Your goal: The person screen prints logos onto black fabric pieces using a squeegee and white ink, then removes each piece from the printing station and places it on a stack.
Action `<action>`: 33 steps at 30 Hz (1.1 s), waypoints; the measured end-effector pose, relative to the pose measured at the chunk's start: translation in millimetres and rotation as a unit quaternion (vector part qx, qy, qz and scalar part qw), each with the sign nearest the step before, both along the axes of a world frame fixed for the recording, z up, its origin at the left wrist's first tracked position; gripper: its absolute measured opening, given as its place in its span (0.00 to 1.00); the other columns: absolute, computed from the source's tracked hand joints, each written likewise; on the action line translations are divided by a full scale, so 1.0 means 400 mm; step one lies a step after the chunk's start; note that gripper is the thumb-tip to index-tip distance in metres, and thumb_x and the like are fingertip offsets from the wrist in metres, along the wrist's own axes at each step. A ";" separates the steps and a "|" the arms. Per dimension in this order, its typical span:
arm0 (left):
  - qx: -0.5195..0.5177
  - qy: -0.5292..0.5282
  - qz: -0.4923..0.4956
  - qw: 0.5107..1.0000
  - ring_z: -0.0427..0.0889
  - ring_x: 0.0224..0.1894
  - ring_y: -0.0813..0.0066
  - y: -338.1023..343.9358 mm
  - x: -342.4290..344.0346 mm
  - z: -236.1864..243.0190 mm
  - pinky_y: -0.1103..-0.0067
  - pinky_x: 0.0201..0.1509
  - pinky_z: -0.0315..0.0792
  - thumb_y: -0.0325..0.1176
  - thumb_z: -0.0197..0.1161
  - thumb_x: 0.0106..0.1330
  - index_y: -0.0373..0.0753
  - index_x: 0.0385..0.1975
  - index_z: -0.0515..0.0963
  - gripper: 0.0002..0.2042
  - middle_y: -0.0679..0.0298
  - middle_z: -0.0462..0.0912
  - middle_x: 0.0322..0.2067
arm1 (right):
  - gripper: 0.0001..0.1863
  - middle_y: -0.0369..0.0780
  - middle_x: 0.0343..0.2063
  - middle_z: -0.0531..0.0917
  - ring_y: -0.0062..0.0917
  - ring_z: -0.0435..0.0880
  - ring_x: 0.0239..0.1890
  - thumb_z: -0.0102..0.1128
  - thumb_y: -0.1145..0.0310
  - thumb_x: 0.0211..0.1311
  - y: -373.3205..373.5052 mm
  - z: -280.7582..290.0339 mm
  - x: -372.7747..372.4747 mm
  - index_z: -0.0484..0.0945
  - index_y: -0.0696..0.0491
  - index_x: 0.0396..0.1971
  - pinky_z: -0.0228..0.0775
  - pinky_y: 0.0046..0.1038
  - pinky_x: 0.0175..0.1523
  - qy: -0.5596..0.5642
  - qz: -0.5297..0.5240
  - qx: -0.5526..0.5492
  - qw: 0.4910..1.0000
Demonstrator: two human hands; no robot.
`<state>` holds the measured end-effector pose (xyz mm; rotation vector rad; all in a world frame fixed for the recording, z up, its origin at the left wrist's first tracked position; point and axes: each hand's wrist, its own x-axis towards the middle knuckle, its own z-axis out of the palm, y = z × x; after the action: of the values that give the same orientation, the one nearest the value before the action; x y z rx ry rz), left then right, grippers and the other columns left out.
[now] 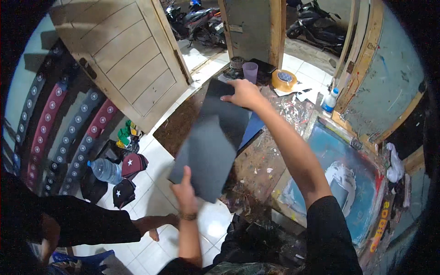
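A dark grey rectangular sheet [208, 144] is held up at a slant over the near left part of the paint-stained work table [259, 181]. My left hand [184, 193] grips its lower left edge, thumb on the upper face and fingers hidden beneath. At the far end, my right hand [245, 95] pinches the top right edge between thumb and fingers. Behind the sheet, part of a dark blue flat piece [253, 130] shows. Right of my right forearm lies a screen-printing frame [316, 130] with blue mesh and white ink on it.
At the table's far side stand a purple cup [250, 72], a yellow tape roll [283, 80] and a small bottle [330, 100]. Left are a wooden door [130, 59], a large water bottle [104, 170], caps [133, 164] and another person's leg [91, 220]. Motorcycles [201, 23] stand outside.
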<state>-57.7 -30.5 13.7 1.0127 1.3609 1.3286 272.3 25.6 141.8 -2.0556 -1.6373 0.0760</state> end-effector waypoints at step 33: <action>-0.079 0.094 -0.401 0.908 0.79 0.59 0.58 0.021 0.115 0.022 0.66 0.63 0.75 0.10 0.52 0.50 0.33 0.71 0.59 0.41 0.51 0.75 0.60 | 0.31 0.53 0.51 0.83 0.39 0.85 0.51 0.59 0.76 0.55 -0.407 -0.302 -0.365 0.69 0.65 0.62 0.77 0.41 0.55 0.700 -0.128 0.076 0.698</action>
<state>-11.6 -22.1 22.6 1.4033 0.9760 0.5047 126.3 -137.2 21.0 -1.2810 -0.3348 1.0651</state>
